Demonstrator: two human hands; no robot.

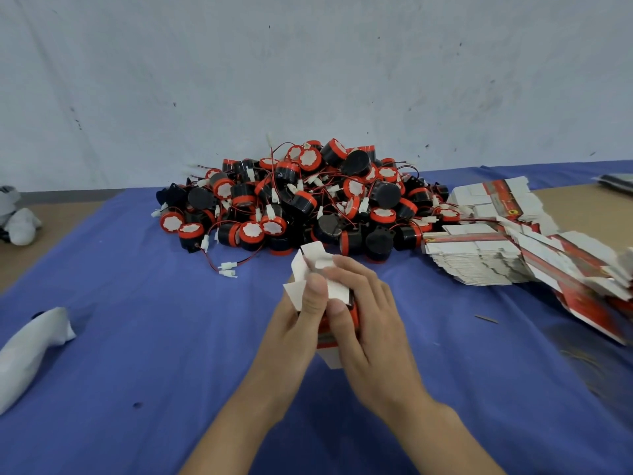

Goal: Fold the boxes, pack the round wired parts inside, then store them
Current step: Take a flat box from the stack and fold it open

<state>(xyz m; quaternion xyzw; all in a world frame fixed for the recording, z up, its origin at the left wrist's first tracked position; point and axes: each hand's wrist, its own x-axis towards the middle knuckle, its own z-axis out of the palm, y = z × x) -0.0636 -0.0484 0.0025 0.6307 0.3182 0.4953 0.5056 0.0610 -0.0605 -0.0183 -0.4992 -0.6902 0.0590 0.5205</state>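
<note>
Both my hands hold one small red and white cardboard box (pixel 320 270) above the blue cloth, in the middle of the view. My left hand (pixel 301 317) grips its left side, thumb on a white flap. My right hand (pixel 363 303) wraps its right side, thumb pressed on the front. The box's white top flaps stand open and point away from me. Behind it lies a big heap of round black and orange wired parts (pixel 301 197) with white plugs. A fanned stack of flat, unfolded boxes (pixel 486 248) lies to the right.
A blue cloth (pixel 154 337) covers the table, which ends at a grey wall. A white cloth bundle (pixel 30 347) lies at the left edge, another white object (pixel 19 221) sits far left. One part's loose plug (pixel 228 268) trails in front of the heap.
</note>
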